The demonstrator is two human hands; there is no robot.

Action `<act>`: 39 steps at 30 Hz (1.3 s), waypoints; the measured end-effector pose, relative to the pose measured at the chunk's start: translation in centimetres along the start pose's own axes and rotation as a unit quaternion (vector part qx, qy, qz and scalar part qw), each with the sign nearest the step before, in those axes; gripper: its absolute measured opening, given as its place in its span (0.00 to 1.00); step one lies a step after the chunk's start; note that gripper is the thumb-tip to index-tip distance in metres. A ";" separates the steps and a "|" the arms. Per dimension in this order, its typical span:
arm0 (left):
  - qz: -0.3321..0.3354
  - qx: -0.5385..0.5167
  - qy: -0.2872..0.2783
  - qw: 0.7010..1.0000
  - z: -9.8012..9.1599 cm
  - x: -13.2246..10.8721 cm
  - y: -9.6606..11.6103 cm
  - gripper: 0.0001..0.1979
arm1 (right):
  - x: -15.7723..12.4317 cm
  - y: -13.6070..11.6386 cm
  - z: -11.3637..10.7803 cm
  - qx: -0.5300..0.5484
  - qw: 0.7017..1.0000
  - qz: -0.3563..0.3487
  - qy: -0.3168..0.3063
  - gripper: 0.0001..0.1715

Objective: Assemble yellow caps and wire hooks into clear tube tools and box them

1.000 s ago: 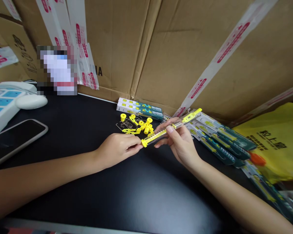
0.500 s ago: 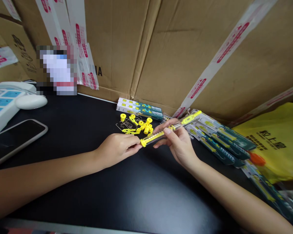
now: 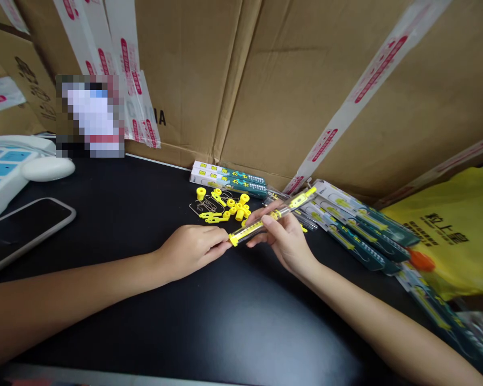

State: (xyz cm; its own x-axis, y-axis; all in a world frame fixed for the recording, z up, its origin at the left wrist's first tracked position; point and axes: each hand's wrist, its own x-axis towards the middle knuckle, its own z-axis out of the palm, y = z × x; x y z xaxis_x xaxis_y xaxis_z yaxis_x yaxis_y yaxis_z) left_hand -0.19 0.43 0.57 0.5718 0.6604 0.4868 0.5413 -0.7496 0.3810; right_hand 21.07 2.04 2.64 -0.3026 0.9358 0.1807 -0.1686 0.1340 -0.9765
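A clear tubular spring scale (image 3: 253,229) with yellow parts slants up to the right between my hands, above the black table. My right hand (image 3: 287,236) is closed round the middle of its tube, thumb on the near side. At the lower end, my left hand (image 3: 199,244) pinches close to the yellow end cap; what lies between those fingertips is hidden. A flat yellow piece (image 3: 301,198) sticks out at the upper end. Just behind the hands are loose yellow caps (image 3: 239,214), flat yellow tabs (image 3: 213,219) and thin metal hooks and springs (image 3: 211,202).
Boxed spring scales lie at the back (image 3: 229,179) and along the right (image 3: 354,230). A yellow bag (image 3: 446,236) is at far right. On the left are a phone (image 3: 24,230) and a white power strip (image 3: 8,169). Cardboard boxes (image 3: 306,80) wall the back.
My right hand and the spring scale's upper end have shifted slightly left and down, nearer my left hand. My left hand keeps its pinch at the lower end.
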 end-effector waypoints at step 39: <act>-0.287 -0.474 0.048 0.831 0.2 1.6 -0.7 0.14 | 0.6 0.0 -0.4 -0.022 1.000 0.021 0.002 0.19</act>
State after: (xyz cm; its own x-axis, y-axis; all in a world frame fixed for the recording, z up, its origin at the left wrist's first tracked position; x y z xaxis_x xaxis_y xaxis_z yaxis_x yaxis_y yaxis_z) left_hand 0.47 2.02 0.93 0.3105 0.9490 0.0551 -0.0466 -0.0428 0.9980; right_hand 21.29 2.78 2.70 -0.3053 0.9420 0.1395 -0.1147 0.1090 -0.9874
